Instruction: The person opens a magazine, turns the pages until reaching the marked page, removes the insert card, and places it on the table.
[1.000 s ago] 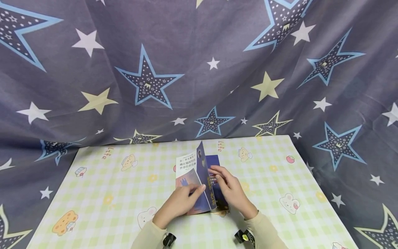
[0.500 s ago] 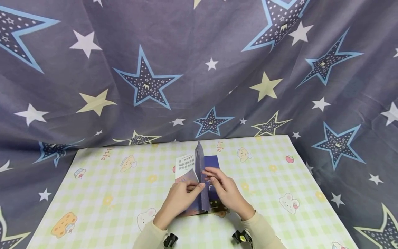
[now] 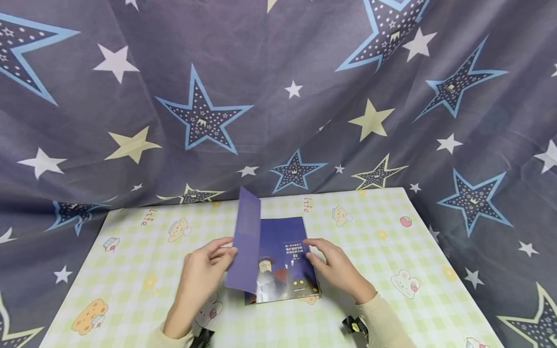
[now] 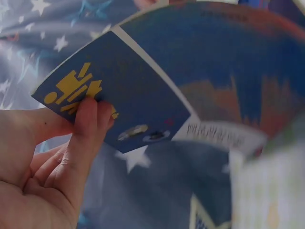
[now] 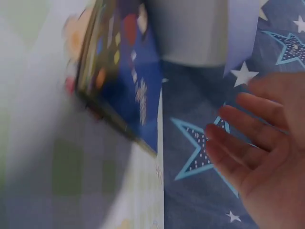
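A dark blue picture book lies on the table with its front cover lifted steeply and swung to the left. My left hand pinches the cover's outer flap between thumb and fingers. In the left wrist view, the cover's printed outside bends in a curve, and the flap bears yellow lettering under my fingertips. My right hand is near the book's right edge, fingers loosely spread. The right wrist view shows that hand holding nothing, apart from the book's corner.
A table covered in green-and-white checked cloth with cartoon animals bears the book. Behind it and along the sides hangs a dark curtain printed with stars. Black wrist straps sit by the sleeves.
My left hand has moved left, carrying the cover from near the book's middle over to its left side. More of the page beneath shows. My right hand has drawn back to the right.
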`<state>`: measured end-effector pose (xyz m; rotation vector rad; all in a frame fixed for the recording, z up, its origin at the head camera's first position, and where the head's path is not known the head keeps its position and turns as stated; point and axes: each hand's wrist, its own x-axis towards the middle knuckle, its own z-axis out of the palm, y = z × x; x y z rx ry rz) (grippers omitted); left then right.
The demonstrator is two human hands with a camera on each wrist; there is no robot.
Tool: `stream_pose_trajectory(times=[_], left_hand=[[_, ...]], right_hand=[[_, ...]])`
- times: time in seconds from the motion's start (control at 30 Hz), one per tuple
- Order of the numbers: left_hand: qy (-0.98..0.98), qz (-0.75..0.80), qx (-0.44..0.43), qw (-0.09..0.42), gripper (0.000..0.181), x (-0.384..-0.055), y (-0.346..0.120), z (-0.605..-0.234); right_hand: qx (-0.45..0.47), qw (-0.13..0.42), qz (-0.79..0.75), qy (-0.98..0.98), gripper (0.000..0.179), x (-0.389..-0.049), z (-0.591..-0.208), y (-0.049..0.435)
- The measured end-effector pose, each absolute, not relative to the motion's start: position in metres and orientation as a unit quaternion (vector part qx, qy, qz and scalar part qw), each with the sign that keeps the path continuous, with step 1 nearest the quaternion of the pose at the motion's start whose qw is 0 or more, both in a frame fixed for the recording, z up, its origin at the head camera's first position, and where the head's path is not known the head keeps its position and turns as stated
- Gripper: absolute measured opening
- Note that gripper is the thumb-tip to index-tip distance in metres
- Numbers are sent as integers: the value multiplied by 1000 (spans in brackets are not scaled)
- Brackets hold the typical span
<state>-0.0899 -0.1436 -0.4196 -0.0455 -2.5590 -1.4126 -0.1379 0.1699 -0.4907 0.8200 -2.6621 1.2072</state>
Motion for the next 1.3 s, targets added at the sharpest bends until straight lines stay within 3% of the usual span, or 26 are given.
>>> stream_pose_trajectory(times=[0.33,0.83,1.07,1.3], left_hand=[[-922,-352,76,145,32,-70,-206,-423],[-938,-312,122,84,42,-72,-245,-471],[-942,-306,123,67,43,-76,-253,-490],[-950,-287,123,11,46,-79,-258,-504]], right_hand=[[325,-2,266,-908,49,-134,-506,175],[391,-52,229,-890,80,-122,-520,152],[398,-47,213,-891,74,-121,-522,146],[418,-16,200,-886,61,-123,-522,143]])
